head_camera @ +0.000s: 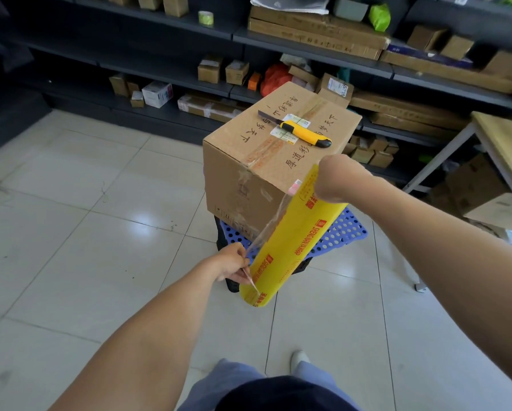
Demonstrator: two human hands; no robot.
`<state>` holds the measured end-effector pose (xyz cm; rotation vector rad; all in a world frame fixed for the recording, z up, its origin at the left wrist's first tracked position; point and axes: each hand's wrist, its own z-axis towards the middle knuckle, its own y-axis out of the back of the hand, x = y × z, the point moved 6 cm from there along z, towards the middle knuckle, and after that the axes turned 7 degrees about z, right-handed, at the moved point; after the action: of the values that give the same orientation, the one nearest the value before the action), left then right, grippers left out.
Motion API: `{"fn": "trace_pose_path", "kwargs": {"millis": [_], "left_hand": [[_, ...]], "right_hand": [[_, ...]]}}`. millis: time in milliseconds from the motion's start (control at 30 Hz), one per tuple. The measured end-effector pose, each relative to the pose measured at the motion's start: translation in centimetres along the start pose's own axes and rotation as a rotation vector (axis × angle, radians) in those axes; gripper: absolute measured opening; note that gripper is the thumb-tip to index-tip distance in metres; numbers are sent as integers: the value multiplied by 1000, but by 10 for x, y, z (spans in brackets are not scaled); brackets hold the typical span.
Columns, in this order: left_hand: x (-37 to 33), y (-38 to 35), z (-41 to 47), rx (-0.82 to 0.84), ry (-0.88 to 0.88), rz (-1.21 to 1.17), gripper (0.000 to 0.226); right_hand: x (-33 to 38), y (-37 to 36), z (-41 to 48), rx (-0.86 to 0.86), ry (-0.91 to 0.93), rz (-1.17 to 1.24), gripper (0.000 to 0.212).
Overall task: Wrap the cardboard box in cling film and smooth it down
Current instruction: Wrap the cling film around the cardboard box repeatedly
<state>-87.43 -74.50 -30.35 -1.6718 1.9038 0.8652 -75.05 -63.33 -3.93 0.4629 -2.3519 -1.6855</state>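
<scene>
A brown cardboard box (pixel 266 161) with black handwriting and taped seams stands on a blue perforated stool (pixel 342 232). In front of it a long yellow cling film roll (pixel 290 244) slants from upper right to lower left. My right hand (pixel 334 179) grips the roll's upper end, fingers hidden behind it. My left hand (pixel 234 264) pinches the loose edge of the clear film (pixel 271 223) near the roll's lower end. The film is peeled a little off the roll and does not touch the box.
A yellow utility knife (pixel 303 133) lies on top of the box, blade out. Dark shelving (pixel 171 69) with several cartons runs behind. A wooden table (pixel 503 137) stands at the right. White floor tiles (pixel 85 218) spread to the left. My legs show at the bottom.
</scene>
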Motion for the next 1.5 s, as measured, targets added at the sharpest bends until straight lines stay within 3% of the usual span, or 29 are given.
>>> {"fn": "trace_pose_path", "kwargs": {"millis": [167, 267, 467, 533, 667, 767, 900, 967, 1033, 1100, 1233, 1367, 1500], "left_hand": [[3, 4, 4, 35, -61, -109, 24], [7, 0, 4, 64, -25, 64, 29], [2, 41, 15, -349, -129, 442, 30], [7, 52, 20, -440, -104, 451, 26], [17, 63, 33, -434, 70, 337, 3], [25, 63, 39, -438, 171, 89, 18], [11, 69, 41, -458, 112, 218, 34], [-5, 74, 38, -478, 33, 249, 28], [-30, 69, 36, -367, -164, 47, 20], [-61, 59, 26, -176, -315, -116, 33], [-108, 42, 9, 157, -433, -294, 22], [-115, 48, 4, 250, -469, -342, 8], [-112, 53, 2, 254, -458, -249, 10]], "right_hand": [[-12, 8, -1, 5, -43, -27, 23], [-7, 9, -1, 11, -33, -36, 25], [-3, -2, -3, 34, 0, -11, 10], [4, -6, -4, 53, 36, -4, 6], [22, -15, -3, 65, 116, -22, 14], [34, -17, 0, 26, 151, -30, 12], [42, -20, 3, 5, 166, -60, 28], [46, -23, 5, 8, 183, -90, 34], [49, -26, 7, 9, 192, -111, 37], [51, -27, 9, 17, 189, -125, 38], [53, -27, 11, 40, 169, -135, 37], [54, -24, 10, 46, 157, -121, 39], [55, -23, 12, 41, 157, -115, 37]]}}
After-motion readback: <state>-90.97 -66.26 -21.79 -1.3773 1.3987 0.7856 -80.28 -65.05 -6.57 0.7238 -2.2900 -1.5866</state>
